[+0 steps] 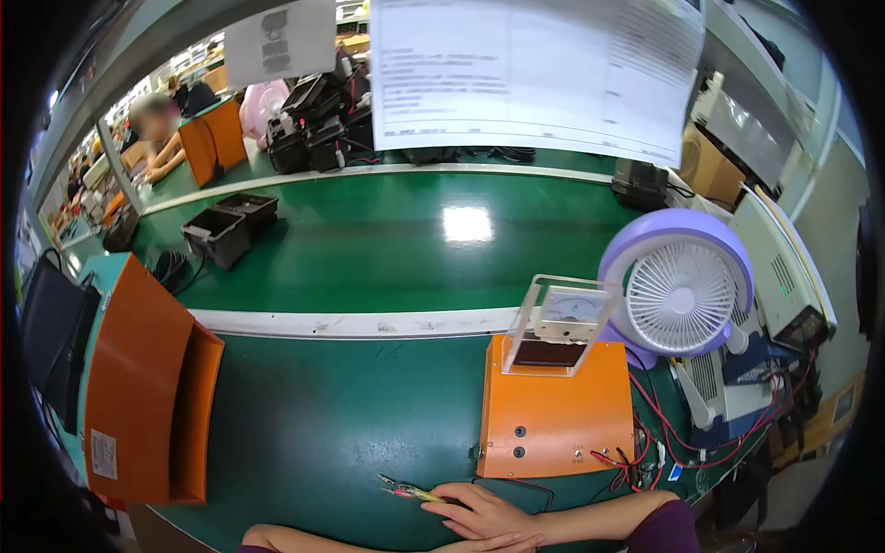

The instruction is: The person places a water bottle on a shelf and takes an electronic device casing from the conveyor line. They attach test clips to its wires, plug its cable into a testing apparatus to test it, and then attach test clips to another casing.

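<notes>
Fingers [454, 489] of the right hand [493, 516] curled round the end of a yellow-handled tool [411, 491], its tip above the green tabletop [323, 415], left hand [505, 542] crossed at the right wrist, its finger spread unclear.

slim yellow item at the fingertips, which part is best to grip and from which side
Probably the yellow end of the slim yellow item, coming from the right: that end sits at the fingers of the right hand, while the far end, with red and pale bits, points left and away. Whether the hand now grips it is unclear.
</notes>
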The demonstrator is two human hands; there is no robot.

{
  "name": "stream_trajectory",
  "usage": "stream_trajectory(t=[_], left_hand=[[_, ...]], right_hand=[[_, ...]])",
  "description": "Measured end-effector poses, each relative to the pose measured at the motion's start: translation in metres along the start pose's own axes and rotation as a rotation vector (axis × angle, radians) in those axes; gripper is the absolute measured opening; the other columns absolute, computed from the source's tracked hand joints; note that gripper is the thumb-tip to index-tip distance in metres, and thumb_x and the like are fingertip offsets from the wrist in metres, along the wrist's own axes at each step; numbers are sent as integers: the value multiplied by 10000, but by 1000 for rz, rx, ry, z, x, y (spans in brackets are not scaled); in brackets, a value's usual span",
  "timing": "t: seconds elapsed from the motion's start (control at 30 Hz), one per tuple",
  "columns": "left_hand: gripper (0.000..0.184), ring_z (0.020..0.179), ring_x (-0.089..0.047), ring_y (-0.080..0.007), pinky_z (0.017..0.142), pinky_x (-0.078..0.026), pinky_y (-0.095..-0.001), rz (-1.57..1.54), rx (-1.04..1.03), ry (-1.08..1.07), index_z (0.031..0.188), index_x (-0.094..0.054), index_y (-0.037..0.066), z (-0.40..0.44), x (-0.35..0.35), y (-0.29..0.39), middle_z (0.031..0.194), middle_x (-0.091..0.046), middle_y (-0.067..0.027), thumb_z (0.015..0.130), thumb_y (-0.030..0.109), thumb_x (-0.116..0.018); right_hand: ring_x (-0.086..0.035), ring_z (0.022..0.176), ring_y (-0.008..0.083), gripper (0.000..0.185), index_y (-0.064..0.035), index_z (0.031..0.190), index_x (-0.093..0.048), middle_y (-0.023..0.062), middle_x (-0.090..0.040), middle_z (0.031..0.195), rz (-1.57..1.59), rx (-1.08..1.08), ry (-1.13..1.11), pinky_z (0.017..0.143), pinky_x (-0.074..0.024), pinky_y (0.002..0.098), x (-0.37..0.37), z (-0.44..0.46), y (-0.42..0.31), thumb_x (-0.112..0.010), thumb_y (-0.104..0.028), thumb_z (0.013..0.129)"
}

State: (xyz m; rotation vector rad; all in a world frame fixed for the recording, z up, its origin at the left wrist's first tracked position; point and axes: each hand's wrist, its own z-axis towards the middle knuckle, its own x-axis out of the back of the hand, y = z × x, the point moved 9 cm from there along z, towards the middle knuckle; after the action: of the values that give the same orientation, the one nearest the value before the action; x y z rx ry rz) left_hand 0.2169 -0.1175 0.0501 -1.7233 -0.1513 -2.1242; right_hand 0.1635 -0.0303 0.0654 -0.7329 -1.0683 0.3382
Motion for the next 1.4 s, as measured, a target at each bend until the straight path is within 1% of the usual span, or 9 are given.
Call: stream_trajectory(t=[0.3, 0.33, 0.37, 0.43, 0.5, 0.7, 0.83, 1.13, 1.4], left_hand=[[395, 1199, -440, -248, 1023, -281, -456, -50, -14, 253, 1097, -581, 54, 7, 39, 0, 1209, -520, -115, 736, 175, -475], [359, 1147, -486, -232, 997, -329, -434, -18, -31, 305, 1047, -609, 52, 8, 45, 1, 1146, -565, -88, 739, 181, -479], [292, 1102, -522, -184, 927, -409, -340, -50, -26, 305, 1032, -615, 57, 10, 51, 0, 1126, -570, -120, 763, 102, -510], [374, 1096, -487, -138, 957, -331, -298, 109, -98, 234, 1148, -553, 103, 1, 29, 9, 1196, -528, -44, 799, 198, -457], [265, 834, -479, -91, 791, -347, -258, 173, -17, 301, 1029, -642, 197, 1, 40, 4, 986, -605, 57, 785, 212, -538], [164, 626, -544, -146, 563, -402, -260, -231, 399, 381, 828, -622, 100, -9, 73, -25, 773, -593, -30, 676, 137, -675], [320, 864, -573, -320, 769, -450, -376, -688, 907, 413, 1013, -533, -6, -6, 82, -48, 928, -584, -156, 739, 122, -639], [246, 963, -546, -303, 797, -431, -371, -1050, 894, 495, 1025, -526, -14, 31, 67, -24, 1004, -556, -165, 798, 81, -537], [278, 956, -555, -269, 823, -428, -353, -1165, 854, 176, 1084, -533, 6, 28, 48, -26, 1024, -575, -153, 875, 179, -472]], right_hand=[[-537, 896, 284, 377, -39, 1205, -418, 143, -427, 1104, 168, -28, 5, 725, -462, 321, -14, -5, 14, -483, -129, 845], [-527, 859, 257, 340, -30, 1161, -451, 130, -435, 1048, 423, -245, -28, 687, -441, 308, -28, -7, 35, -509, -73, 829], [-516, 851, 242, 317, -27, 1126, -474, 123, -436, 1020, 314, -77, 104, 681, -429, 301, -15, -5, 25, -520, -35, 812], [-492, 853, 224, 290, -24, 1035, -526, 111, -435, 982, 282, 78, 293, 708, -415, 272, 6, -7, 11, -536, 65, 759], [-496, 864, 228, 238, -25, 1021, -548, 109, -462, 927, 367, 43, 313, 742, -417, 257, 11, -5, 18, -519, 26, 790], [-537, 825, 102, 200, 8, 1028, -555, 57, -492, 969, 748, -31, 436, 738, -445, 234, 85, -17, -36, -564, -44, 835], [-572, 847, 153, 227, -31, 1031, -570, 97, -483, 1082, 463, 88, 623, 717, -477, 262, 124, -56, -87, -605, -32, 807], [-545, 786, 201, 337, -117, 977, -612, 62, -572, 1008, -131, 221, 849, 721, -404, 329, 114, -126, -122, -685, -35, 659], [-600, 883, 200, 455, -74, 1096, -451, 80, -620, 1034, 42, 183, 831, 841, -381, 388, 118, -133, -111, -704, -61, 718]])
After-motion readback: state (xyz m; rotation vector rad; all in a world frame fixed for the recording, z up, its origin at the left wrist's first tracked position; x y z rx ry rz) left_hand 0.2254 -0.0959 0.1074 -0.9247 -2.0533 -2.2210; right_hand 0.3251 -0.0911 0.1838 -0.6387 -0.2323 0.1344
